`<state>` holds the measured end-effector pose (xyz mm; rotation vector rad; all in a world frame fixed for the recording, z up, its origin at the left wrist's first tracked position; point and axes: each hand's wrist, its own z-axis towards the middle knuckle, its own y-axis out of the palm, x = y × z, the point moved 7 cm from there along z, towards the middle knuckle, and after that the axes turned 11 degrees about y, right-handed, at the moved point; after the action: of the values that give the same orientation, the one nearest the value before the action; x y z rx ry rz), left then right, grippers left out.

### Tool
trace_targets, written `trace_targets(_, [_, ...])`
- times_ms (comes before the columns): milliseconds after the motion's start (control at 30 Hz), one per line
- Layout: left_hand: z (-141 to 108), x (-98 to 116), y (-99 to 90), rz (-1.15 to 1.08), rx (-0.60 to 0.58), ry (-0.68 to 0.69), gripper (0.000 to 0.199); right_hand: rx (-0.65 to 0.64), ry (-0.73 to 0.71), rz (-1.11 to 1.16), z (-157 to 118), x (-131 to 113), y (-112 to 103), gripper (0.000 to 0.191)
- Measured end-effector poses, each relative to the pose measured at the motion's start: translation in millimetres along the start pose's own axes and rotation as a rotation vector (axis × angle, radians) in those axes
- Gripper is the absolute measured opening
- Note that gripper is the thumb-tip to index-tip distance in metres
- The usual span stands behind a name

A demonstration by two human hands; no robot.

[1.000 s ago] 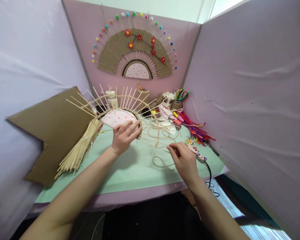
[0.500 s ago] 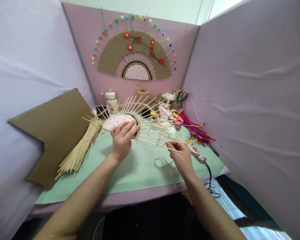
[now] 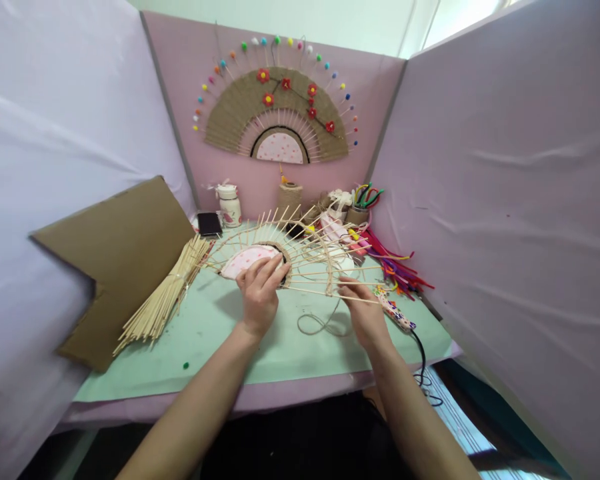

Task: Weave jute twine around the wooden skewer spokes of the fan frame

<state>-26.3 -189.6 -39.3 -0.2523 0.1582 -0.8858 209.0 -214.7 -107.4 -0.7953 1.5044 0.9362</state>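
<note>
A fan-shaped frame of thin sticks with a pink dotted half-round base is held above the green table. My left hand grips the base at its right side, fingers over the dark curved edge. At the right end of the frame, my right hand has its fingers closed around the lowest sticks, beside the twine woven across them; the fingertips are partly hidden. Loose twine curls on the table below the frame, between my hands.
A bundle of sticks and cut cardboard lie left. At the back stand a bottle and a twine spool. A glue gun and pipe cleaners lie right. A finished fan hangs behind.
The frame has tilted flatter and sits slightly lower in view, with my left hand moving along with it. My right hand's fingers have shifted around the lowest sticks. The view has moved a little.
</note>
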Motion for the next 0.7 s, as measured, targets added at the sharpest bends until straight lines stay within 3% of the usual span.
trace_targets(100, [-2,-7,-0.3,0.053,0.005,-0.024,0.04,0.276,-0.023,0.142,-2,8,-29,0.025])
trace_targets(167, [-3,-11,-0.3,0.081,0.009,-0.042,0.04,0.378,-0.072,0.24,-8,8,-36,0.024])
trace_targets(333, [-6,-17,0.3,0.11,-0.007,-0.062,0.041,0.383,-0.261,0.275,-21,-8,-29,0.021])
trace_targets(433, [-7,-18,-0.6,0.117,0.001,-0.064,0.041,0.338,-0.257,0.299,-12,-8,-36,0.026])
trace_targets(567, [-8,-19,0.3,0.115,-0.006,-0.078,0.041,0.371,-0.099,0.381,16,5,-73,0.039])
trace_targets(700, [-8,-22,-1.5,0.13,0.015,-0.087,0.04,0.548,-0.156,0.442,24,-6,-114,0.044])
